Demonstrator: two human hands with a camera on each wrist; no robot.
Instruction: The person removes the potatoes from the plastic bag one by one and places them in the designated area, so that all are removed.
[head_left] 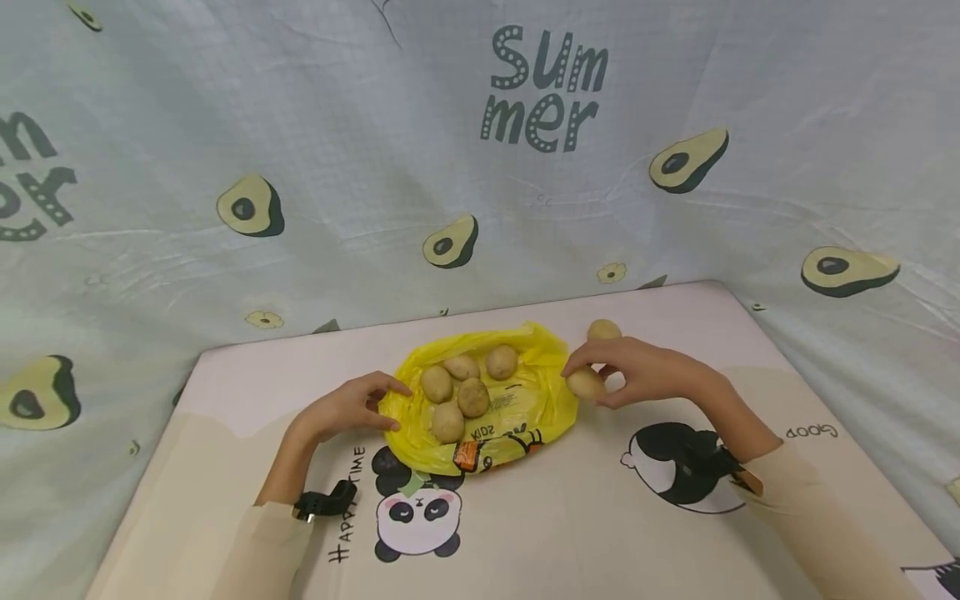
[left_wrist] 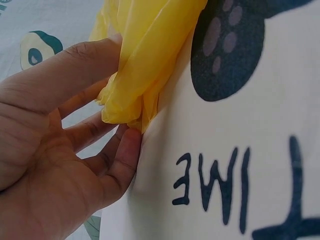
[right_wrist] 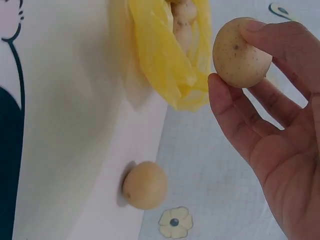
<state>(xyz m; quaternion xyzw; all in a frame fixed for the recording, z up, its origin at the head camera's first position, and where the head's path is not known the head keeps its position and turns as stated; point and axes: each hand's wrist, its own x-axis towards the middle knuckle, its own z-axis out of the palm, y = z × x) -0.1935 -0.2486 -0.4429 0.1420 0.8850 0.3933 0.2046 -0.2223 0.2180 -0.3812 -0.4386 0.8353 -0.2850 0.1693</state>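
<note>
A yellow plastic bag (head_left: 551, 421) lies open on the table with several potatoes (head_left: 472, 397) inside it. My left hand (head_left: 352, 406) holds the bag's left edge, thumb and fingers around the gathered plastic (left_wrist: 145, 65). Beside the bag's right rim, my right hand (head_left: 645, 372) pinches one potato (right_wrist: 241, 54) between thumb and fingertips, raised above the tabletop. Another potato (head_left: 604, 329) sits on the table just behind that hand; it shows whole in the right wrist view, near the table's far edge.
The light table (head_left: 570, 533) bears panda drawings and lettering. Behind it hangs a pale cloth (head_left: 360, 150) printed with avocados and the word summer. A black strap (head_left: 326, 502) circles the left wrist; a dark wrist device (head_left: 720, 467) is on the right.
</note>
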